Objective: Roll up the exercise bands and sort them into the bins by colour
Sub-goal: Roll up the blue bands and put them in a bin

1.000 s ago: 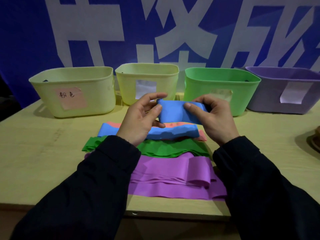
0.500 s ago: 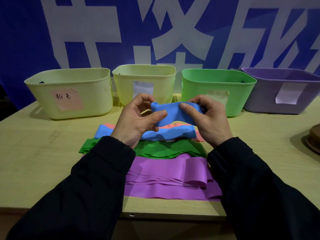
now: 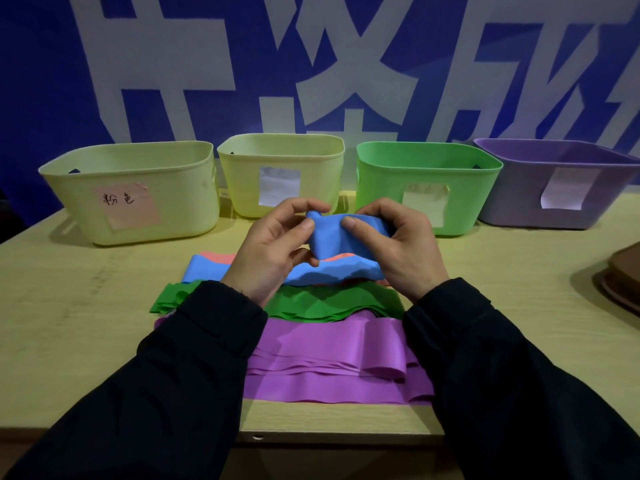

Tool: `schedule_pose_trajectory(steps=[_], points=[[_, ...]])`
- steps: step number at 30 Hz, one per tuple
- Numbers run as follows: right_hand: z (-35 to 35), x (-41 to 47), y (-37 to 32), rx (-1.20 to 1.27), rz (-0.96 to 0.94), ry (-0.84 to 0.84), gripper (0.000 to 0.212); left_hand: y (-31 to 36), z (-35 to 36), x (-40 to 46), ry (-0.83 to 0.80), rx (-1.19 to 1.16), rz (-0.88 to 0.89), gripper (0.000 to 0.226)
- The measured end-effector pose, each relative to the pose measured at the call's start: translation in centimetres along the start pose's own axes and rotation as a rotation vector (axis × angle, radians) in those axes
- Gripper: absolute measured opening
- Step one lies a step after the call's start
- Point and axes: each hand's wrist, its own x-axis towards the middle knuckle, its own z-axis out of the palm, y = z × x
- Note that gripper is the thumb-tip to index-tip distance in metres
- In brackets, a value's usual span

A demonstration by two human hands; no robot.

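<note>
We're mid-roll on a blue band (image 3: 341, 237), held up off the table (image 3: 69, 306) above the piles. Left hand (image 3: 273, 251) pinches its left end, thumb on the near face and fingers curled behind; right hand (image 3: 398, 244) grips the right part, thumb pressed on top, fingers wrapped round the back. The band looks bunched into a loose wad rather than a tight coil, so we judge rolling not finished.

Below the hands, more bands wait flat: blue pile (image 3: 329, 271) with a pink band (image 3: 216, 258) peeking from under it, then green pile (image 3: 311, 304), then purple pile (image 3: 329, 362) nearest us.

Four bins along the back: left yellow bin (image 3: 131, 216) with a pink label, second yellow bin (image 3: 242, 178) with a white label we can't read, green bin (image 3: 485, 188), purple bin (image 3: 606, 199). No blue bin, so by elimination we guess the second yellow one takes blue.

Next: tighten the roll, keep the loose end pinned so it doesn't spring open, then drop it in
</note>
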Motion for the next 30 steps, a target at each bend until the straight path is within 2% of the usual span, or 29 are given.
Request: schedule_pose_trajectory(steps=[2,4,10,14,23,26,28,30], points=[[0.1,-0.1,0.0,0.008,0.008,-0.02,0.015,-0.2,-0.1,0.1,0.002,0.101,0.042,0.017],[0.1,-0.1,-0.1,0.024,0.026,-0.034,0.015,-0.2,-0.1,0.1,0.008,0.175,0.071,0.024],[-0.5,0.3,-0.9,0.175,0.117,-0.031,0.018,0.0,-0.6,0.2,0.06,0.162,0.03,0.023],[-1.0,0.5,-1.2,0.28,0.152,-0.094,0.018,0.2,-0.6,0.2,0.133,0.194,0.026,0.017],[-1.4,0.6,-1.3,0.254,0.216,-0.095,0.018,0.1,-0.2,0.0,0.153,0.299,0.101,0.019],[-1.1,0.5,-1.1,0.252,0.243,-0.119,0.019,0.3,0.0,-0.1,0.108,0.258,0.112,0.015],[-1.0,0.5,-1.0,0.256,0.246,-0.121,0.019,0.3,-0.1,-0.1,0.07,0.169,0.075,0.025],[-1.0,0.4,-1.0,0.253,0.231,-0.124,0.018,0.2,0.0,0.0,0.042,0.085,0.023,0.025]])
